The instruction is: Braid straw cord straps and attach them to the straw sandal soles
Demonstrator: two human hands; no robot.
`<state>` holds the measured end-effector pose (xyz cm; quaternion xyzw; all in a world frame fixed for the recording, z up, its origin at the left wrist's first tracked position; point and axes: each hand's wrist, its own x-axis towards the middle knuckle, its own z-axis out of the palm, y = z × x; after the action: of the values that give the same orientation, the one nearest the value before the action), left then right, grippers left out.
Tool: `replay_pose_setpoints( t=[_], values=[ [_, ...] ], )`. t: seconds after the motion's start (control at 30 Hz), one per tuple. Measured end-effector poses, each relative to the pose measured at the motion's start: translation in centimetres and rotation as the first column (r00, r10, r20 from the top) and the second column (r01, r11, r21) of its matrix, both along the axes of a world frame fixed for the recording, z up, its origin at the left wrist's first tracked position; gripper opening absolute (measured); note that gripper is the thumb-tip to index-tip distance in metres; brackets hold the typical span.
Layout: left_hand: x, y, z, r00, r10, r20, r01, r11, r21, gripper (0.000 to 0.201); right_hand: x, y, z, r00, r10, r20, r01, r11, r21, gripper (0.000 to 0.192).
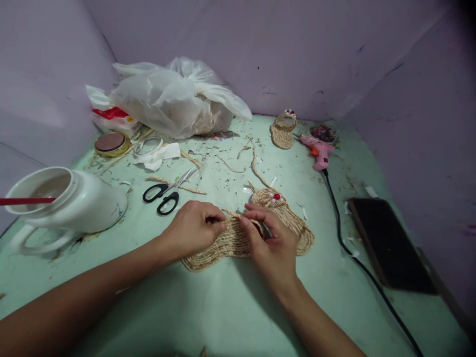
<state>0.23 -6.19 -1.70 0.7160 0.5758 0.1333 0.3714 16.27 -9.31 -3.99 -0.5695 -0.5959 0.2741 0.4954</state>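
A woven straw sole (219,248) lies flat near the middle of the pale green table (230,317), and both hands are set on its far edge. The left hand (193,228) is curled almost closed, its fingertips pinched on the braid at the sole's rim; the right hand (273,243) is likewise bent, thumb and fingers closed on the same rim just beside the left — the two nearly touch. A second straw slipper (290,218), with a red and white ornament, is partly overlapped on the right. Black scissors (167,193) lie to the far left, a white jug (70,203) further left, a pink glue gun (317,148) and a dark phone (388,243) to the right
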Motion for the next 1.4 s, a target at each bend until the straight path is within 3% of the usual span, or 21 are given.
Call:
replay_pose_setpoints(
  t=[0.07, 0.13, 0.3, 0.47, 0.6, 0.73, 0.87, 1.03, 1.4],
  values=[
    [-0.1, 0.0, 0.1, 1.0, -0.005, 0.027, 0.005, 1.0, -0.001, 0.017, 0.2, 0.0, 0.4, 0.976, 0.042, 0.212, -0.082, 0.98, 0.183, 0.011],
    [-0.1, 0.0, 0.2, 0.999, -0.009, 0.036, 0.009, 1.0, 0.008, 0.017, 0.3, 0.0, 0.9, 0.921, 0.048, 0.386, -0.165, 0.947, 0.276, 0.013],
    [0.1, 0.0, 0.6, 1.0, -0.009, 0.002, 0.009, 0.999, 0.034, 0.017, 0.7, 0.1, 1.5, 0.799, -0.011, 0.601, -0.227, 0.921, 0.318, 0.017],
    [0.1, -0.2, 0.6, 1.0, 0.006, -0.018, -0.006, 0.999, 0.045, 0.018, 1.5, -0.5, 1.4, 0.778, 0.138, 0.613, -0.279, 0.95, 0.141, 0.031],
    [0.1, -0.4, 0.4, 0.999, 0.026, -0.017, -0.026, 0.999, 0.025, 0.02, 1.7, -0.8, 1.6, 0.763, 0.218, 0.608, -0.337, 0.938, 0.086, 0.036],
    [0.1, -0.5, 0.1, 1.0, -0.01, -0.019, 0.011, 0.998, 0.065, 0.02, 1.4, -1.0, 1.4, 0.695, 0.144, 0.705, -0.314, 0.942, 0.117, 0.031],
    [0.2, -0.5, 0.1, 0.997, -0.055, -0.046, 0.057, 0.997, 0.054, 0.016, 1.1, -0.9, 1.1, 0.687, 0.04, 0.725, -0.255, 0.948, 0.189, 0.014],
    [0.4, -0.6, 0.3, 0.985, -0.12, -0.12, 0.129, 0.989, 0.07, 0.014, 0.8, -0.9, 1.1, 0.681, 0.081, 0.728, -0.269, 0.952, 0.145, 0.015],
    [0.6, -0.9, 0.3, 0.977, -0.103, -0.187, 0.113, 0.993, 0.043, 0.013, 1.1, -1.1, 0.7, 0.69, 0.139, 0.71, -0.328, 0.935, 0.135, 0.018]
  ],
)
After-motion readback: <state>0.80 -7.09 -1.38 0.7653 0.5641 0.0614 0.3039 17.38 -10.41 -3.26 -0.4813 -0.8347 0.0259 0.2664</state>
